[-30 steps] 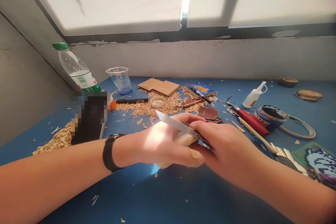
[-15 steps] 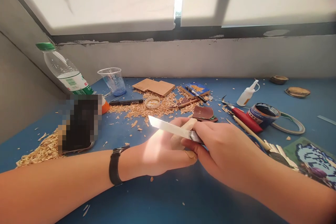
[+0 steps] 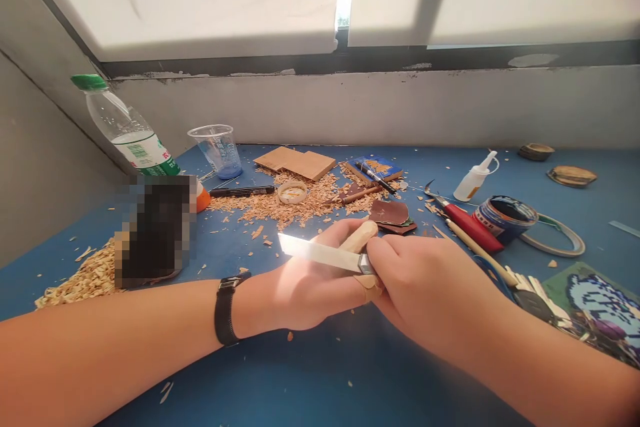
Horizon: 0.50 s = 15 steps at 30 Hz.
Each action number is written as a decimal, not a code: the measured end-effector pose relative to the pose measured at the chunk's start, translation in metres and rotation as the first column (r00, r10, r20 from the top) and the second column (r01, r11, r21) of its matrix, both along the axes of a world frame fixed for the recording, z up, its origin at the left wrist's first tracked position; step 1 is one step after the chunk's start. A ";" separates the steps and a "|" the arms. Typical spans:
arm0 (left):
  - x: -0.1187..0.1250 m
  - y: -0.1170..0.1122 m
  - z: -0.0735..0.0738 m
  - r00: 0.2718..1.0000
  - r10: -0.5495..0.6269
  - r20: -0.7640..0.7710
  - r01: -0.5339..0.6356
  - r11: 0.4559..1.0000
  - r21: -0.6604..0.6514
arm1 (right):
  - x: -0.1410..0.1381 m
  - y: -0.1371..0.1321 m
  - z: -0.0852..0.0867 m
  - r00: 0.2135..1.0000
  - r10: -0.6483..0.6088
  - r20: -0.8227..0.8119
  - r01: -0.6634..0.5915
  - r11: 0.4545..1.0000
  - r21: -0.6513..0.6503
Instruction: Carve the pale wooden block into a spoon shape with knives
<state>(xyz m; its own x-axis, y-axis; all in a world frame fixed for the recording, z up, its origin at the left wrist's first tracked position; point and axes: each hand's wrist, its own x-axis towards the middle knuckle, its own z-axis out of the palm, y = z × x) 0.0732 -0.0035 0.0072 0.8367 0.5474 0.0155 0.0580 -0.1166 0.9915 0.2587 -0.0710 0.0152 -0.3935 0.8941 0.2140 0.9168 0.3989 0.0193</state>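
My left hand (image 3: pixel 310 287) is closed around a pale wooden stick (image 3: pixel 360 238), whose rounded end pokes up past the fingers. My right hand (image 3: pixel 425 280) grips the handle of a knife (image 3: pixel 323 253); its flat bright blade points left across the back of my left hand and rests against the wood. A black watch (image 3: pixel 225 310) sits on my left wrist. Both hands hover just above the blue table (image 3: pixel 320 373).
Wood shavings (image 3: pixel 295 203) lie scattered behind the hands and heaped at the left (image 3: pixel 85 277). A plastic bottle (image 3: pixel 127 130), clear cup (image 3: pixel 219 150), wood blocks (image 3: pixel 295 162), glue bottle (image 3: pixel 475 178), red-handled tool (image 3: pixel 467 223), blue jar (image 3: pixel 505 219) and sandpaper (image 3: pixel 390 213) crowd the table's far half.
The knife blade has slid down and left along the wood, and more of the stick's rounded end now shows above my left fingers. The view shifted slightly.
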 end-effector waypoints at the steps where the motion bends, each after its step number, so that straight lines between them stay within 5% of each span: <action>1: 0.000 0.000 0.002 0.999 -0.002 -0.032 0.003 1.000 0.029 | 0.000 0.000 0.000 1.000 0.000 0.015 -0.001 1.000 0.007; 8: 0.004 0.002 0.007 0.998 0.000 -0.060 0.016 0.967 0.255 | 0.000 0.000 -0.005 0.999 -0.029 0.017 0.027 0.997 0.069; 15: 0.006 -0.007 0.012 0.998 0.043 -0.034 -0.038 0.989 0.140 | 0.005 0.001 -0.016 1.000 -0.008 0.015 0.003 0.958 0.288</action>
